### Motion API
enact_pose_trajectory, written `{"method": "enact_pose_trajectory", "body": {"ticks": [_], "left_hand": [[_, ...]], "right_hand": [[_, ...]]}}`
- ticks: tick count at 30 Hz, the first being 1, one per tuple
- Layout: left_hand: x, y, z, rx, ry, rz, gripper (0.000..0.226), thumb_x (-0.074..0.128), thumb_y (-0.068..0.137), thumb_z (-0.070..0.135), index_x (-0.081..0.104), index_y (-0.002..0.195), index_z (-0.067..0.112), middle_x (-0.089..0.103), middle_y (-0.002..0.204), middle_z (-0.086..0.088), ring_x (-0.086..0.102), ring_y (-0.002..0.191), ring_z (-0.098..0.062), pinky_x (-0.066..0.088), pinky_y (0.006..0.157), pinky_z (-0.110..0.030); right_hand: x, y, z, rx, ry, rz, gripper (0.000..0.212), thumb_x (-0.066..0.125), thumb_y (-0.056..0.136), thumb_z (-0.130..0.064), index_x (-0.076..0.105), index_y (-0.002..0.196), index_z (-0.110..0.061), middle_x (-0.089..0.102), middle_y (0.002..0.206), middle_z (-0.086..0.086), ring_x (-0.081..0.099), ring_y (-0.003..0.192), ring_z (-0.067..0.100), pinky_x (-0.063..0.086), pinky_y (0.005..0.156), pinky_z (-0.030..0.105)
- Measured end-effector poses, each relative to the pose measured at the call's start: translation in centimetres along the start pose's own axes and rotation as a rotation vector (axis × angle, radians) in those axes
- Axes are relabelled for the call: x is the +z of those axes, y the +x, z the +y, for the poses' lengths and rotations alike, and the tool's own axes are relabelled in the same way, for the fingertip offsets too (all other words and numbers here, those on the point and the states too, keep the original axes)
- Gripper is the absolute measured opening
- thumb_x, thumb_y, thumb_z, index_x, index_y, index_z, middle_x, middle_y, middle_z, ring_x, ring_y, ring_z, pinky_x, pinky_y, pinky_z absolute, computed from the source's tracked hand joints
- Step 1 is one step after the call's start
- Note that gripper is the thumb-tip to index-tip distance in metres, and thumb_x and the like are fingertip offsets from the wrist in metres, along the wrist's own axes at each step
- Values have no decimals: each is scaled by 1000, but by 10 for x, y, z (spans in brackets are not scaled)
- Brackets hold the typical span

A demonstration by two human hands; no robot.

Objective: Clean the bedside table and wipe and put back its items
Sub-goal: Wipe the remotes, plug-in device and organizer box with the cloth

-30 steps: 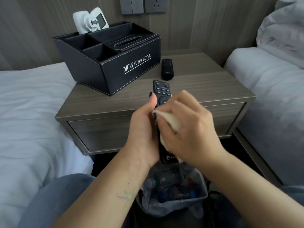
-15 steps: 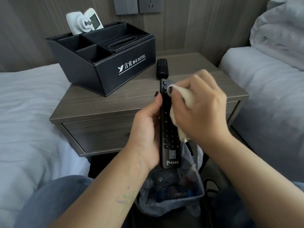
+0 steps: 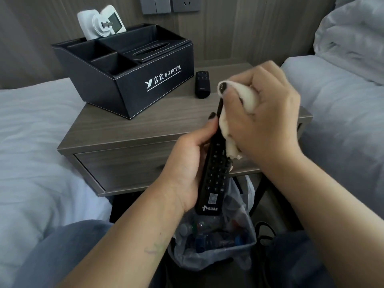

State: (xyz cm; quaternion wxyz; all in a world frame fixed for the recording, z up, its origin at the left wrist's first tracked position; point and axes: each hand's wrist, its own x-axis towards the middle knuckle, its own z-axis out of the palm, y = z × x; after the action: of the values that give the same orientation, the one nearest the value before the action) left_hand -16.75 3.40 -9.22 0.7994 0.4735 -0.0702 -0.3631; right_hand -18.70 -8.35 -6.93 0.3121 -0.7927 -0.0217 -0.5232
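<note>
My left hand [image 3: 187, 169] grips a long black remote [image 3: 214, 179] upright in front of the grey wooden bedside table [image 3: 158, 125]. My right hand [image 3: 264, 115] holds a crumpled white wipe [image 3: 249, 96] pressed against the remote's upper end, which it hides. On the table stands a black leather hotel organiser [image 3: 124, 80] at the back left, with a white device [image 3: 101, 23] sticking out of its rear compartment. A second, short black remote [image 3: 202, 85] lies flat to the right of the organiser.
A bin lined with a clear bag [image 3: 216, 238] full of bottles and rubbish sits on the floor below my hands. Beds with white sheets [image 3: 35, 142] flank the table, and a pillow [image 3: 353, 38] lies at the right. Wall switches and a socket [image 3: 170, 5] are above.
My right hand has slid the wipe up the remote from its middle to its top end. The left hand keeps its grip, tilting the remote slightly.
</note>
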Motion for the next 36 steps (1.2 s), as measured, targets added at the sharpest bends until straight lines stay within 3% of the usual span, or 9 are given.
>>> {"method": "enact_pose_trajectory", "body": {"ticks": [4,8,11,17,19,23,27,32,36], "left_hand": [[-5,1,1,-58,-91,-7,42,51,93,35,71,64,12,64,61,-4,60,51,-17,49,50,-24],[1,1,1,34,-45,-13,33,58,83,39,74,70,14,64,67,-4,56,59,-18,44,58,-29],[2,1,0,37,-47,-9,31,58,80,40,75,69,16,67,68,-2,61,59,-16,48,59,-29],[-9,-3,10,32,-108,34,38,57,79,44,76,86,12,70,81,-7,69,71,-20,57,66,-28],[-11,-2,14,72,-110,81,42,54,84,48,72,96,12,68,85,-6,68,72,-19,57,67,-27],[-16,0,20,139,-102,201,46,46,93,52,72,93,14,65,74,-6,61,60,-17,53,58,-24],[-20,2,25,247,-188,275,44,48,95,46,72,102,9,66,74,-7,61,62,-17,50,57,-28],[-24,2,32,276,-247,268,48,51,94,45,67,118,6,63,78,-9,60,65,-17,48,61,-30],[-21,1,26,222,-181,215,46,49,95,47,73,107,9,61,80,-8,58,66,-17,48,61,-29]], "right_hand": [[9,-23,-5,3,36,-168,5,64,82,-2,66,77,-1,60,82,8,55,73,10,44,65,18],[-2,3,3,39,5,-11,9,65,83,-7,66,75,-3,61,80,5,51,72,5,38,66,6],[-2,-8,3,29,3,-44,7,65,83,-4,66,77,-2,60,82,7,50,72,4,39,67,6],[8,-46,-13,64,154,-195,6,63,84,-2,68,83,2,58,84,9,59,69,20,49,59,36],[7,-53,-17,66,181,-237,6,64,84,-2,68,83,2,58,83,8,59,68,20,49,58,37],[5,-71,-24,11,209,-316,7,65,83,-3,69,86,1,60,88,7,62,77,17,52,62,33],[1,-83,-27,-42,239,-401,7,66,83,-6,69,87,-1,59,88,5,59,69,17,50,54,32],[-4,-84,-21,-28,181,-375,6,68,82,-6,70,85,-1,59,84,4,58,64,16,49,51,32],[-3,-80,-20,-31,166,-319,4,69,81,-2,72,83,0,61,83,7,60,67,15,50,54,30]]}}
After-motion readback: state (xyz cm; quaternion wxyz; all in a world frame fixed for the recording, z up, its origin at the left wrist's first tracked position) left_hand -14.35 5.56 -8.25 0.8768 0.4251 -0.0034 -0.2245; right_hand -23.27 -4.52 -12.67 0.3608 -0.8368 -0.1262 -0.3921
